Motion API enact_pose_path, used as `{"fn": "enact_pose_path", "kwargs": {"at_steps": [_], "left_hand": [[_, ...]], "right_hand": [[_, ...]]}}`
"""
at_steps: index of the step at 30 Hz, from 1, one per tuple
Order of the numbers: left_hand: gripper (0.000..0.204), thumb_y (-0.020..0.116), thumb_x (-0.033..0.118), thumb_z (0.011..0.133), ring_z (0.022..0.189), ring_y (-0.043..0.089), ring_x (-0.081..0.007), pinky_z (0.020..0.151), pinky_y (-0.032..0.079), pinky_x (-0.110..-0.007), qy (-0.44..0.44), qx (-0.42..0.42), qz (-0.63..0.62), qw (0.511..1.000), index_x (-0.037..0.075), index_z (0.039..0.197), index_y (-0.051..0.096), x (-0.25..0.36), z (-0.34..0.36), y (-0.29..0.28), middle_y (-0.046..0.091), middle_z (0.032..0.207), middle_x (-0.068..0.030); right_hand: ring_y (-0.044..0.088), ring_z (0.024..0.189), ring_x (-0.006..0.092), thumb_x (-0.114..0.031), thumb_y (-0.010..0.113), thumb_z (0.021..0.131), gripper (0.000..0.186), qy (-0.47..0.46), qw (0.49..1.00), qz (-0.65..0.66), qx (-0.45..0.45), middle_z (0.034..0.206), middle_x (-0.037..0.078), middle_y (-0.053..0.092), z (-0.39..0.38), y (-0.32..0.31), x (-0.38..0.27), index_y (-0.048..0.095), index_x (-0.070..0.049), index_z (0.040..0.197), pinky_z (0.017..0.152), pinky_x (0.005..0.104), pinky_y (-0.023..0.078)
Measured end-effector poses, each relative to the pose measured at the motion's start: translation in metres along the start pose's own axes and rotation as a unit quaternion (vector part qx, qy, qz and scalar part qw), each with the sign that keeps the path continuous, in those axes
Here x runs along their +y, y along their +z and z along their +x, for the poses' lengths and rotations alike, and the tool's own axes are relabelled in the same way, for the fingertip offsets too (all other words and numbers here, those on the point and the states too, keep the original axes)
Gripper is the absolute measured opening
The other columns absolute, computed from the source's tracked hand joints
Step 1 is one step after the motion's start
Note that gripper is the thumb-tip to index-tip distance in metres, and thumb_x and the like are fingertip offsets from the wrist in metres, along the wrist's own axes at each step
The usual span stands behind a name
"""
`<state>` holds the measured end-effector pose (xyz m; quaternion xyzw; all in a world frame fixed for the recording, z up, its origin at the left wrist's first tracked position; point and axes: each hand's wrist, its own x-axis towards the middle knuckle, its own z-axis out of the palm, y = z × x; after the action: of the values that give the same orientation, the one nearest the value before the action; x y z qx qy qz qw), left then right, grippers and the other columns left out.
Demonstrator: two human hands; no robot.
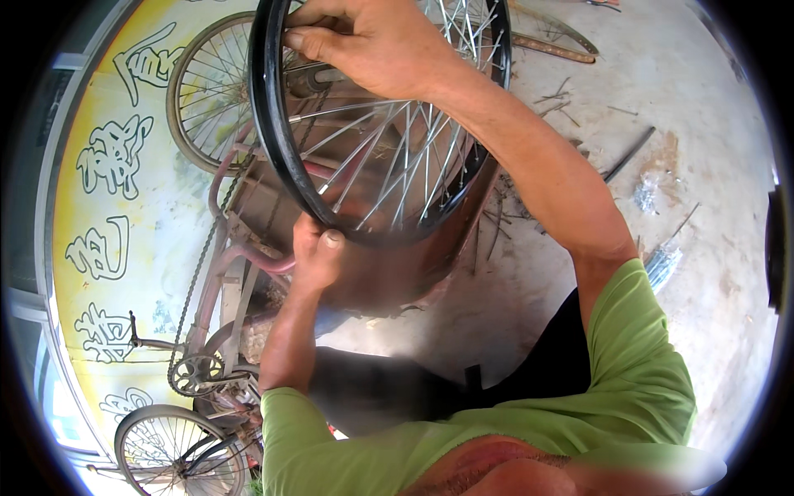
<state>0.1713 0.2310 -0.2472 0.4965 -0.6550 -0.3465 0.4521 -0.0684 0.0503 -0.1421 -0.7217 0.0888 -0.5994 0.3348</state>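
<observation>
Nearest, the person's left grip (318,252) is clamping the lower edge of a black wheel rim (275,149), which is tilting above a rusty cart frame (215,281). The right grip (364,50) is reaching to the rim's inner edge, thumb and forefinger lying close; whether they are pinching anything, the view isn't telling. Many silver spokes (339,111) are already joining the rim, so the lacing is looking well along; no tyre is sitting on it yet, and whether every spoke is in place or tight is staying unclear. Beyond, the pale floor (711,140) is carrying scattered thin rods (556,103) and a clear-wrapped bundle (664,263). To the left, a spoked wheel (178,107) is standing before a yellow-and-white wall panel (157,248) that is bearing outlined characters.
</observation>
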Motion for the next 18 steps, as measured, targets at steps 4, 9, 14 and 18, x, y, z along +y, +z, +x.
{"fn": "enact_pose_path", "kwargs": {"at_steps": [4,9,14,18], "left_hand": [[0.091,0.073,0.063,0.086,0.095,0.071,-0.0236,0.084,0.058,-0.037,-0.016,-0.003,-0.023,1.000,-0.009,0.138,0.050,0.006,-0.002,0.003,0.071,0.109,-0.0157],[0.093,0.075,0.062,0.085,0.097,0.072,-0.0250,0.085,0.058,-0.038,-0.028,-0.016,-0.033,0.999,-0.009,0.139,0.049,0.013,-0.001,0.004,0.071,0.111,-0.0168],[0.098,0.070,0.071,0.082,0.096,0.072,-0.0364,0.084,0.061,-0.046,-0.035,0.000,0.003,0.999,-0.004,0.140,0.043,0.014,0.002,0.008,0.070,0.105,-0.0230],[0.098,0.070,0.071,0.083,0.096,0.073,-0.0361,0.084,0.061,-0.046,-0.034,-0.007,0.002,0.999,-0.005,0.140,0.043,0.016,0.001,0.008,0.070,0.105,-0.0227]], "right_hand": [[0.072,0.080,0.0183,-0.035,0.063,0.097,0.032,0.040,0.999,-0.020,-0.016,0.089,0.005,0.077,0.001,0.007,0.013,0.077,-0.008,0.109,0.074,0.0331,0.054],[0.070,0.075,0.0200,-0.037,0.066,0.096,0.031,0.019,0.999,-0.039,0.001,0.084,0.006,0.076,0.000,0.009,0.014,0.078,-0.011,0.107,0.071,0.0335,0.054],[0.069,0.071,0.0209,-0.035,0.069,0.094,0.029,-0.008,0.996,-0.045,0.071,0.081,0.008,0.075,-0.006,0.018,0.016,0.077,-0.011,0.109,0.069,0.0339,0.054],[0.069,0.071,0.0209,-0.035,0.069,0.094,0.030,0.036,0.998,-0.046,-0.001,0.080,0.008,0.074,-0.003,0.008,0.011,0.076,-0.010,0.110,0.070,0.0345,0.054]]}}
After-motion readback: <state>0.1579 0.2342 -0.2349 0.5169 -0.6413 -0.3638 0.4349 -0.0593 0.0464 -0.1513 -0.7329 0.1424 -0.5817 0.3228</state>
